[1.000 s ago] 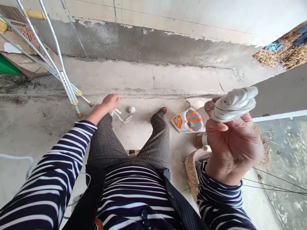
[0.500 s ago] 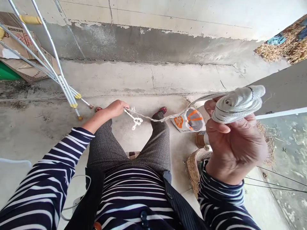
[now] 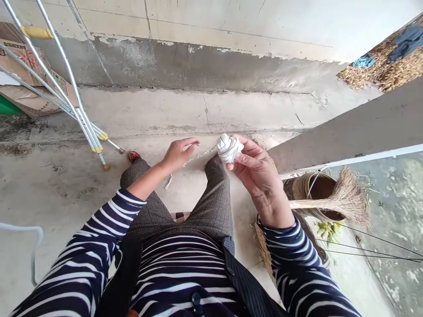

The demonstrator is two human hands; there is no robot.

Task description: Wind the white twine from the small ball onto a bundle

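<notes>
A white woven strap with thin dark lines is wound into a small bundle (image 3: 228,149). My right hand (image 3: 261,174) grips this bundle between thumb and fingers, in front of my right knee. From it a thin twisted cord (image 3: 205,153) runs left toward my left hand (image 3: 180,155) and passes close by its fingers. My left hand is open, its fingers stretched toward the bundle. Below that hand hangs the frayed cord end (image 3: 168,181). Whether the cord touches the left fingers is hard to see.
Metal crutches (image 3: 82,119) lean at the left near cardboard boxes (image 3: 24,94). To my right are a straw broom (image 3: 350,198), a bucket (image 3: 302,187) and a wicker basket (image 3: 264,251). A grey slanted panel (image 3: 357,119) stands beyond, with a husk heap (image 3: 380,72) behind it.
My right hand has brought the bundle down and left, close to my left hand. The left hand has moved slightly right and its fingers have opened from the cord's knotted end.
</notes>
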